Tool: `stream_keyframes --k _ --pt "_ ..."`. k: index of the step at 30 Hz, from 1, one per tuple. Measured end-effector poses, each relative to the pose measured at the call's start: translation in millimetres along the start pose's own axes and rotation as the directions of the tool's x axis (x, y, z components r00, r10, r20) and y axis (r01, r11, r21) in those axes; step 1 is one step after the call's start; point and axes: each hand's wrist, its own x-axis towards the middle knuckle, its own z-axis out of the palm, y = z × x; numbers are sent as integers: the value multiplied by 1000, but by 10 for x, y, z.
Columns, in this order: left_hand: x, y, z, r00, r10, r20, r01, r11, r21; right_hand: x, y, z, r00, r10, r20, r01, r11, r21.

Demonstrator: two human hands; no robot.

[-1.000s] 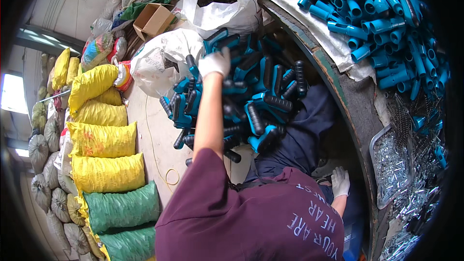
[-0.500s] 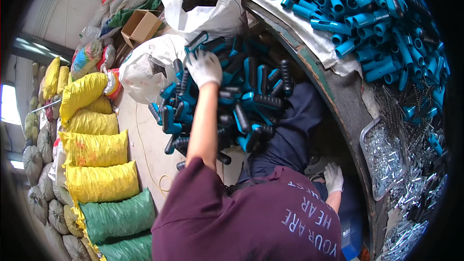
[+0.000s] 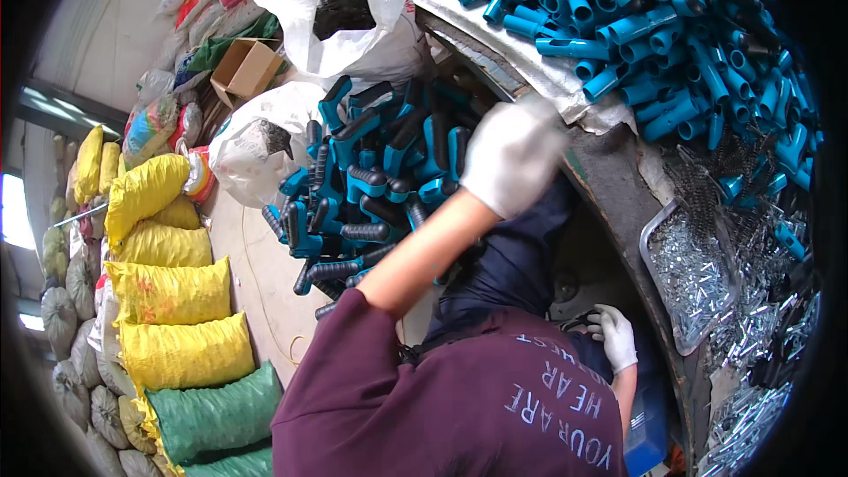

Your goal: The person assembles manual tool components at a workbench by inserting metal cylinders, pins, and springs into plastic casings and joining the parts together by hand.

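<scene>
My left hand (image 3: 517,157), in a white glove, is raised between the pile of handles and the bench edge. Motion smears it, so its fingers and anything in them cannot be made out. Left of it lies a heap of teal handles with black ribbed grips (image 3: 367,181), piled in front of my legs. My right hand (image 3: 614,337), also white-gloved, is low beside my right thigh, under the bench edge. Its fingers are loosely bent and apart, with nothing visible held.
The curved bench edge (image 3: 609,238) runs along my right. On the bench lie teal tubular parts (image 3: 658,44), a clear tray of small metal pieces (image 3: 693,278) and dark springs (image 3: 720,181). White plastic bags (image 3: 265,137) stand beyond the handles; yellow sacks (image 3: 168,287) and green sacks (image 3: 216,411) line the left.
My left hand has left the heap of handles and swung right toward the bench edge. My right hand has shifted slightly and its fingers have bent. The view has moved a little.
</scene>
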Motion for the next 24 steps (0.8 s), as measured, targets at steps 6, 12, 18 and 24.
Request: stream_keyframes --k 6,12,18,24 --pt "451 1143 881 993 36 108 23 870 -493 -842 -1136 -268 898 -171 405 287 926 -245" --pt "251 1064 1492 984 -40 172 116 881 -459 -1495 -922 -1197 771 -266 -579 349 936 35" --pt "256 1097 1626 952 -202 229 295 804 -517 -1350 -857 -1917 324 -264 -908 -57 953 -297" --pt "238 1110 1638 952 -219 213 299 807 -510 -690 -1160 -2411 416 -427 -803 -270 785 -558"
